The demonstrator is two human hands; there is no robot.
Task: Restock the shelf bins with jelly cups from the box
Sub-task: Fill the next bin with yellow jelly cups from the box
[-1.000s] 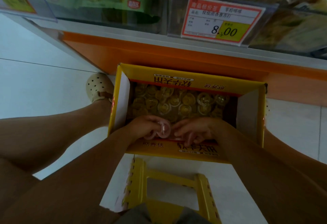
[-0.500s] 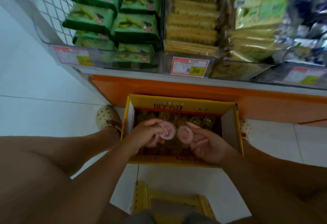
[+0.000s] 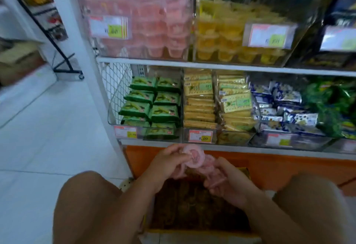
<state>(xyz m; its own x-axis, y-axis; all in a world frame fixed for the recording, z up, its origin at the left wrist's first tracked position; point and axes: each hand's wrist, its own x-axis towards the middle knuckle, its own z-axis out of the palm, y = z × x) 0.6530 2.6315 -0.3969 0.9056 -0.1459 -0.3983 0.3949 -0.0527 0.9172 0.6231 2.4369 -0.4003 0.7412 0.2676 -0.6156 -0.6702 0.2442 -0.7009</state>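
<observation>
Floor: white glossy tiles, left of the shelving.
Left hand: fingers curled and clamped on pink cups, thumb on top.
Left cups: translucent pink plastic. One turns its round, flat sealed top to the camera. They are held above the far end of the box, in front of the orange shelf base.
Pink bin: clear, hard-walled, on the upper shelf. It is stacked with pink jelly cups and has a price tag on its front.
Green packs: glossy flat pouches, piled in a lower bin beside a wire mesh panel.
Box: yellow cardboard on the floor between the knees. It is open, with a dim inside full of small round cups.
Crackers: pale rectangular packs in clear wrap, stacked flat.
Right hand: palm up over the box, fingers curled round more pink cups.
Right cups: pink and blurred, just beside the left cups. I cannot tell how many there are.
Yellow bin: clear-walled, right of the pink bin, holding yellow jelly cups.
Blue packs: shiny crinkled wrappers, heaped loosely.
</observation>
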